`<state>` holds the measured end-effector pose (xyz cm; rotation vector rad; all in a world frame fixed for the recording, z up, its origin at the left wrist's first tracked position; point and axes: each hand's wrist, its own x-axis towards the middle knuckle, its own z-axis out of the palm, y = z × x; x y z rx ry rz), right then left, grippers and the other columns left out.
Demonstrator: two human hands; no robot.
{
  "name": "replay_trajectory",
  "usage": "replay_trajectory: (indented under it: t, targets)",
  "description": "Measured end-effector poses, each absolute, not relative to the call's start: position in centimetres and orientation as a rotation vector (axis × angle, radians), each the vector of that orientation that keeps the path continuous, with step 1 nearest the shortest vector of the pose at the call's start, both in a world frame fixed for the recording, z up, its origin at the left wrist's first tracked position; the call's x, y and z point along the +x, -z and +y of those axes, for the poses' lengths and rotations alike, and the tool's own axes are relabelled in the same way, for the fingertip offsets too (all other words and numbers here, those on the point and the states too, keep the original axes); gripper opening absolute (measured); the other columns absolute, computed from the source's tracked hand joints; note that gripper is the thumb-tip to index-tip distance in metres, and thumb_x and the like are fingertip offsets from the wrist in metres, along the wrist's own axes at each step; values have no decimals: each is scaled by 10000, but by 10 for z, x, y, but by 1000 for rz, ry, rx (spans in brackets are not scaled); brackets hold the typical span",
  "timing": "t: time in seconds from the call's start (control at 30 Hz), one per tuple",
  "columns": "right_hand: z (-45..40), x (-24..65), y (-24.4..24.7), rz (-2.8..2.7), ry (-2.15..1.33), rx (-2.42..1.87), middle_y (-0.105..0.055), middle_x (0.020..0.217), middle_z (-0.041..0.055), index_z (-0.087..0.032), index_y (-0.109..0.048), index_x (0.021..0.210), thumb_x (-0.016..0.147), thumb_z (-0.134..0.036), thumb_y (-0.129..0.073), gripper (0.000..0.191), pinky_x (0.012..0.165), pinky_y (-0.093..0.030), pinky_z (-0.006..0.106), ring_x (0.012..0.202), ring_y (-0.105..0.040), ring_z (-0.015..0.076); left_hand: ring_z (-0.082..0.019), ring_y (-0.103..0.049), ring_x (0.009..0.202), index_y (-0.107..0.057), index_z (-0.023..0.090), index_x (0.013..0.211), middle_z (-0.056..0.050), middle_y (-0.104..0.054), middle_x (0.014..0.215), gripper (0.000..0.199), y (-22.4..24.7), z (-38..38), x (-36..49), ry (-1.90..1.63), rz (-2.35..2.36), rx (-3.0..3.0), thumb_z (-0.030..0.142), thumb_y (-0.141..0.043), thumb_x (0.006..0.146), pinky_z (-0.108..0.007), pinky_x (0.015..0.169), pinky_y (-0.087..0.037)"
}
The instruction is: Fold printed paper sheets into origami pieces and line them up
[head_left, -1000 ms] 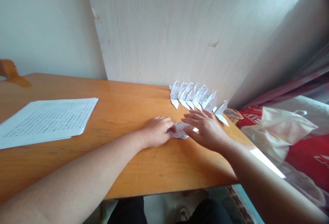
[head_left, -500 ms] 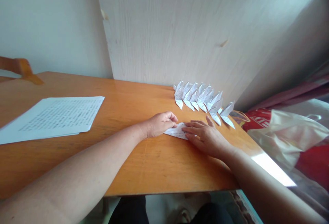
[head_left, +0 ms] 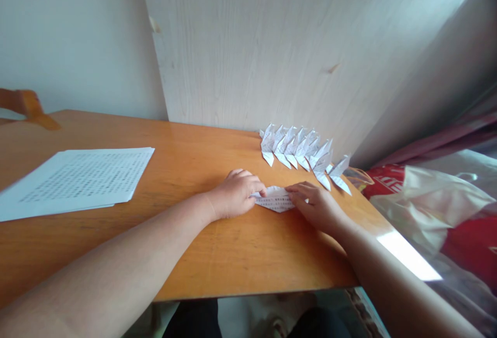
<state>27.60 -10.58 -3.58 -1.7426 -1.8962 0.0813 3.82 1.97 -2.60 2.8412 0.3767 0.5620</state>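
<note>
A folded sheet of printed paper lies on the wooden table between my hands, its lower edge coming to a blunt point toward me. My left hand grips its left end, with the thumb on top and the fingers curled behind. At the other end my right hand pinches the paper, fingers bent together over the far edge and thumb on the near side. Parts of both ends are hidden under the fingers. Beyond my right hand stand several folded paper pieces with upright points, grouped in a slanting row.
On the left of the table lies a stack of printed sheets. A pale panel rises along the back edge. Plastic bags sit beyond the right edge. A wooden chair part shows at the far left.
My right hand has gone from lying flat with spread fingers to pinching the paper's right end. My left hand has closed on the left end, and more of the paper shows.
</note>
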Motion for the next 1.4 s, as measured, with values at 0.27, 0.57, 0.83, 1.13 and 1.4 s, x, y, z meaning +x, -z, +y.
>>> replay_trajectory:
  t: [0.27, 0.57, 0.83, 1.13, 1.4]
  targets:
    - [-122, 252, 27, -1772, -293, -1820, -756, 1006, 38, -262, -726, 1078, 962, -352, -511, 260, 766, -542, 347, 890, -703, 230, -218, -558, 926, -694, 198, 905, -65, -632, 940, 222, 23, 6, 41, -557, 288, 3049, 85, -508, 864, -354, 852, -439]
    - [-154, 254, 11, -1985, 10, -1595, -540, 1404, 111, -250, -595, 1284, 910, -266, -597, 375, 992, -494, 435, 1272, -536, 277, -196, -587, 833, -604, 188, 914, -46, -642, 927, 182, 25, 1, 45, -549, 343, 3003, 57, -492, 856, -317, 750, -458]
    - [-149, 256, 16, -2236, 480, -1577, -562, 1407, 102, -252, -656, 1121, 913, -168, -592, 234, 988, -449, 532, 1245, -535, 310, -185, -599, 790, -636, 195, 813, -33, -659, 865, 159, 19, 0, 42, -482, 336, 2973, 84, -526, 841, -295, 684, -440]
    - [-134, 261, 10, -2163, 432, -1515, -680, 1213, 79, -252, -690, 1034, 951, -261, -590, 130, 930, -472, 460, 1103, -606, 260, -202, -635, 903, -638, 222, 976, -10, -687, 939, 149, 15, -3, 40, -543, 381, 2916, 204, -540, 866, -562, 1121, -278]
    - [-123, 265, 16, -1939, 295, -1585, -729, 1056, 55, -274, -723, 958, 936, -314, -608, 124, 895, -466, 444, 991, -637, 252, -205, -645, 920, -628, 211, 1008, -26, -697, 939, 182, 14, -3, 42, -722, 404, 2854, 309, -620, 854, -551, 1133, -292]
